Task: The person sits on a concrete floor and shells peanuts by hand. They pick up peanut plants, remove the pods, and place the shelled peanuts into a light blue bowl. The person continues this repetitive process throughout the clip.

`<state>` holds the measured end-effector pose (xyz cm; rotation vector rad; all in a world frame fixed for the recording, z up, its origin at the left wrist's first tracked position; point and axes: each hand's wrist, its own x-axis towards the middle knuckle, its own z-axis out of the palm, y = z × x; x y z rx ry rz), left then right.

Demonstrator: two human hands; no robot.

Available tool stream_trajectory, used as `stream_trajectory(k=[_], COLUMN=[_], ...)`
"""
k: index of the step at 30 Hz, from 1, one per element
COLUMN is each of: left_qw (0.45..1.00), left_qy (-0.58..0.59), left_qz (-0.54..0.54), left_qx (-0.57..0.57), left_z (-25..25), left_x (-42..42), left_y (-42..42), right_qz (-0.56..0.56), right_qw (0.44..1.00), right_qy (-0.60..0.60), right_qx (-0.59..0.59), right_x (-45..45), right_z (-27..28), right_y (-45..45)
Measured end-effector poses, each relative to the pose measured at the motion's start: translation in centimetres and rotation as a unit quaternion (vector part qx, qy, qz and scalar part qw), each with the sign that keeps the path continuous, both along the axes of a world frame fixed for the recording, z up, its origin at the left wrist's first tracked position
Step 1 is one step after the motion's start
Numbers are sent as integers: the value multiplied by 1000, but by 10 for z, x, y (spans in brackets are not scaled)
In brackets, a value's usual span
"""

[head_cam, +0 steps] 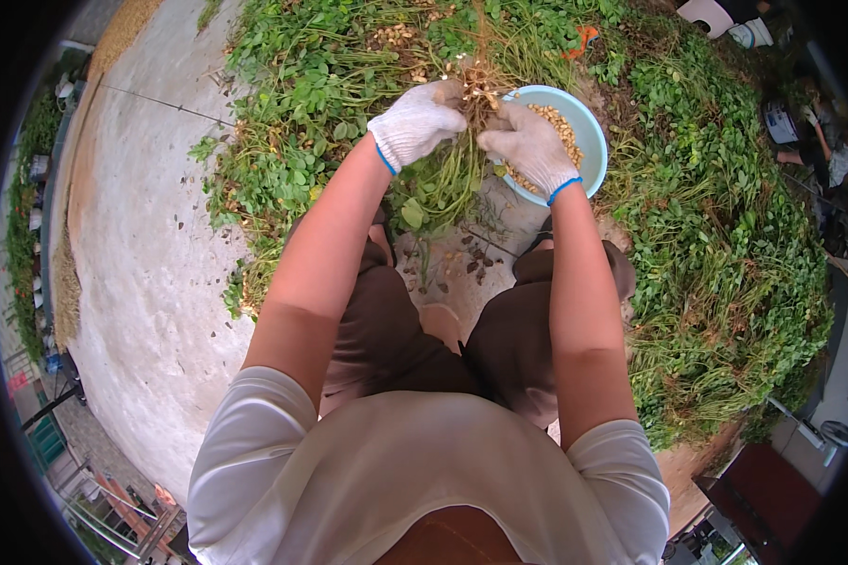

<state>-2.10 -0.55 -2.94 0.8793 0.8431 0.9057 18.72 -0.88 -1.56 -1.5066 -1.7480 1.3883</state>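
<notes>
A peanut plant (479,85) is held between my two gloved hands, its pale roots and a few pods uppermost and its leafy stems hanging down. My left hand (420,121), in a white knit glove with a blue cuff edge, has its fingers closed at the left side of the roots. On the right side, my right hand (533,148) grips the same plant just below the root cluster, in a matching, soiled glove. Beneath and beyond that hand is a light blue plastic basin (595,148). Loose peanuts (565,134) lie in it, partly hidden by the glove.
Uprooted peanut plants (290,127) are heaped in front, and a larger heap (735,282) spreads along the right. Concrete ground (148,247) extends at left. An orange item (583,42) lies among the vines. Another person (830,138) is at the far right near a white bucket (779,121).
</notes>
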Motion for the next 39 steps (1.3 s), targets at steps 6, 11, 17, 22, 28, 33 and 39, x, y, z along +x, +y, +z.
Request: stream_trajectory(k=[6,11,17,22,28,33,39], left_qw=[984,965,910,897,896,887,868], left_qy=[165,237,388,410,419,436,468], left_qz=[-29,18,56,34,39,78,102], left_qx=[55,110,135,160,143,128,133], left_z=[-5,-16,-1,2,-13,-21,-6], left_x=[-7,-3,2,6,3,1,-17], left_y=[4,4,-2,-3,5,11,7], right_qz=[-45,-46,-32,-31,7,57,-59], right_qw=[976,940,949,947,951,970,971], right_qy=[-157,-188,-195,-210,-171,8,-187], right_qx=[141,281,246,243,256,236,138], right_x=[-13,-17,-22,-18,-21,-26,36], right_z=[28,16,25,11,13,15,6], right_y=[-6,-5,-7,0,-2,-12,14])
